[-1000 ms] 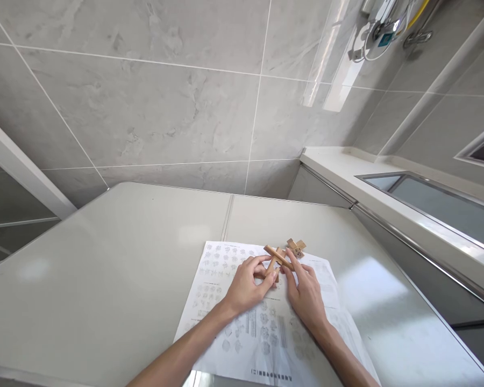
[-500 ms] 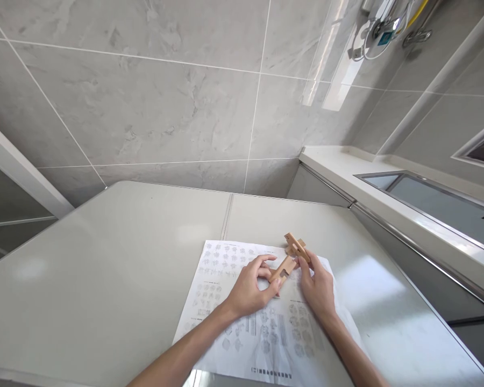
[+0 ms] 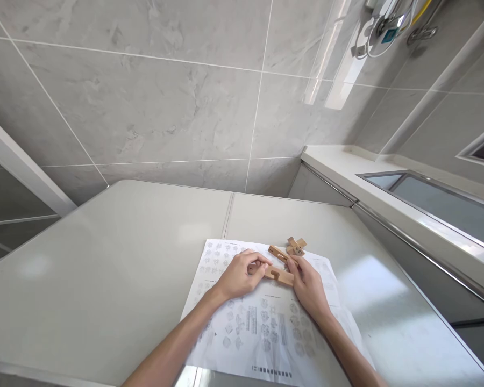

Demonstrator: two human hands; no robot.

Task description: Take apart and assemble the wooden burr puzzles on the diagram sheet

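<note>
Bare left hand [image 3: 241, 277], its fingers curled, pinches the left end of a light-brown wooden bar with a dark notch in its long side [image 3: 282, 279]. This notched bar lies across the gap between the hands, over the printed sheet, and its far end reaches the right hand's fingers; whether they touch it cannot be told. Just above it slants a second light-brown wooden bar, slim and slotted lengthwise [image 3: 277, 252], with a dark mark near its left end. Bare right hand [image 3: 307, 279] grips that slotted bar's lower right end between thumb and fingers.

Around them, a white frame [image 3: 28, 166] crosses the left edge of the view. Next comes the glossy off-white table [image 3: 105, 269], backed by a grey marbled tile wall [image 3: 165, 107]. Under both hands spreads the creased white paper sheet [image 3: 234, 357], covered in small grey diagrams. At its upper edge sits a cross-shaped cluster of light-brown wooden pieces [image 3: 296, 246], near the slotted bar. Farthest right runs a white counter [image 3: 334, 157].
</note>
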